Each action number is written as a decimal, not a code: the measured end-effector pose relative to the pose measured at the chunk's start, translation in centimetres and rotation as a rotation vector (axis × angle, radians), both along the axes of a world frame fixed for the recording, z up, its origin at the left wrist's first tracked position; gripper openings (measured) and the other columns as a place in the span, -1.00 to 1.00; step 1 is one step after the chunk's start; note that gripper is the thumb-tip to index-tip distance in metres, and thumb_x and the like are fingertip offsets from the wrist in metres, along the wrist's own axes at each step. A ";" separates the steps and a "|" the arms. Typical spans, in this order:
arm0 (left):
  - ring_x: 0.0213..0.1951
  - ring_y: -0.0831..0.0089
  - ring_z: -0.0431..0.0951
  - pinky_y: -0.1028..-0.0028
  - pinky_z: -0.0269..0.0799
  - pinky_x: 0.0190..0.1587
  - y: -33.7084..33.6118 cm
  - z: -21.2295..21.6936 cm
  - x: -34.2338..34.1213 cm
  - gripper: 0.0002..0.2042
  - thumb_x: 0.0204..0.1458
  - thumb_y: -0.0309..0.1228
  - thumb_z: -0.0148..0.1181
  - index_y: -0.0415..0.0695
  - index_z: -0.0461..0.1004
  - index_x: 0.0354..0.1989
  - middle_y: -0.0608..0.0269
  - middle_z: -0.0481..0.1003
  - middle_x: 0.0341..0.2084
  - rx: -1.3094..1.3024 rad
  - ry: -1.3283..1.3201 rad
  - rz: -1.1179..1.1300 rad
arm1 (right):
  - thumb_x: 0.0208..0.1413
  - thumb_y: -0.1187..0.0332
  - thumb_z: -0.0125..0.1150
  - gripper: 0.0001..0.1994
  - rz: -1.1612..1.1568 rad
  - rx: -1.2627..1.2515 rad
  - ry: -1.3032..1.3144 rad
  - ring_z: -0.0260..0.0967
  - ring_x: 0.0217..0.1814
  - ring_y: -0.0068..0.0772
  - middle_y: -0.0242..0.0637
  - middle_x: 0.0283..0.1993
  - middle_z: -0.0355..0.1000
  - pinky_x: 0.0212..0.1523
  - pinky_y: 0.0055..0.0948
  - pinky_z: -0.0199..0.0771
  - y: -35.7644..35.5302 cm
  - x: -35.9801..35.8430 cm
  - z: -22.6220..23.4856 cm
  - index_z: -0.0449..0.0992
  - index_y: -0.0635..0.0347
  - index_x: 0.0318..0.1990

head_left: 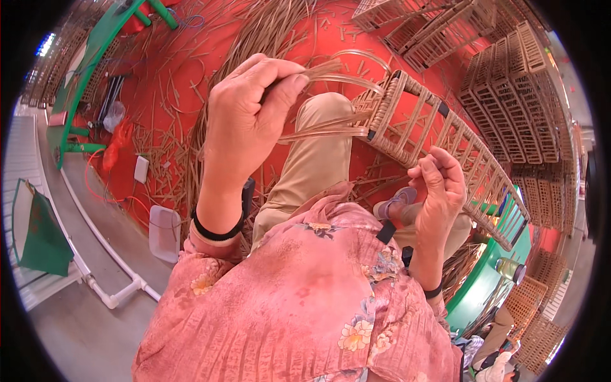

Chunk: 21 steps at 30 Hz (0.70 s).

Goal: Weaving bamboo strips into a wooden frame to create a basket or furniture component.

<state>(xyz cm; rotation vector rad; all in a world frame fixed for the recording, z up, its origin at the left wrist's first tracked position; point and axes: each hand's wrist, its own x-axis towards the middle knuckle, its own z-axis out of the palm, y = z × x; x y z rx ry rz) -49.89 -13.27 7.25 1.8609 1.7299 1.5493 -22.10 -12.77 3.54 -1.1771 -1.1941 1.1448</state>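
My left hand [251,111] is raised at the upper middle, thumb and fingers pinched on the ends of brown wicker strips [331,77]. Those strips curve right to one end of a long, narrow wicker basket frame [394,118]. More strip ends [318,130] stick out from the same end, passing over my knee. The frame slants from upper middle to lower right, its slatted side facing up, with black patches at some corners. By its near edge, my right hand [440,181] is closed, thumb against curled fingers; anything in them is too small to make out.
Long loose strips [267,32] and scattered offcuts lie on the red floor. Stacked wicker baskets [509,95] stand at the right. A green bench [474,290] holds a jar [509,270] at lower right. At left are a green frame [86,70] and a white plastic tub [164,233].
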 end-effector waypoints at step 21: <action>-0.24 0.15 0.58 0.29 0.46 -0.18 5.4 -4.4 7.5 -0.87 0.01 -0.44 0.25 -0.16 0.58 -0.28 0.13 0.56 -0.34 -0.222 0.080 -0.320 | 0.18 0.39 0.04 -0.73 0.356 0.050 -0.949 0.46 -0.62 -0.32 -0.12 -0.59 0.49 -0.55 -0.40 0.41 7.3 0.0 2.0 0.46 0.40 -0.07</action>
